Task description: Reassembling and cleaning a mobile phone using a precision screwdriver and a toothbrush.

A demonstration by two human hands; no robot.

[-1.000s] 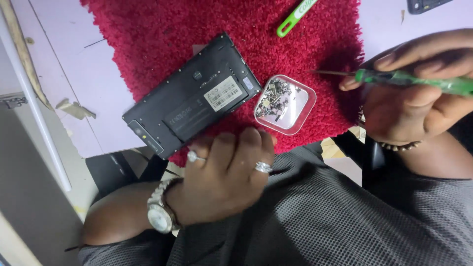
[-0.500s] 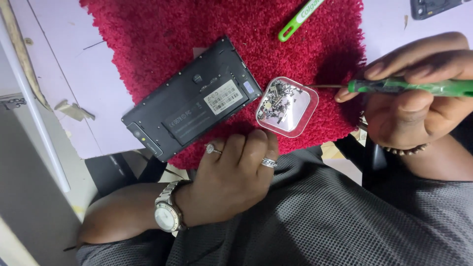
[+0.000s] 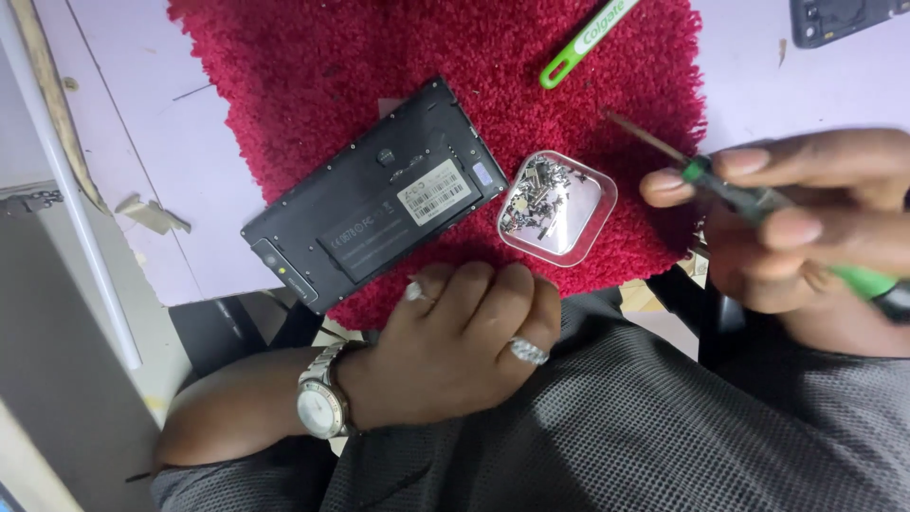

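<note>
Your right hand pinches green screwdriver. Your left hand curled, empty, just below opened phone. Clear screw dish between hands.

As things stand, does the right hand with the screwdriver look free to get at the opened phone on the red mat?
Probably yes. The right hand holds the screwdriver above the mat, and only the low clear screw tray lies between it and the phone. The left hand rests at the mat's near edge.
</note>
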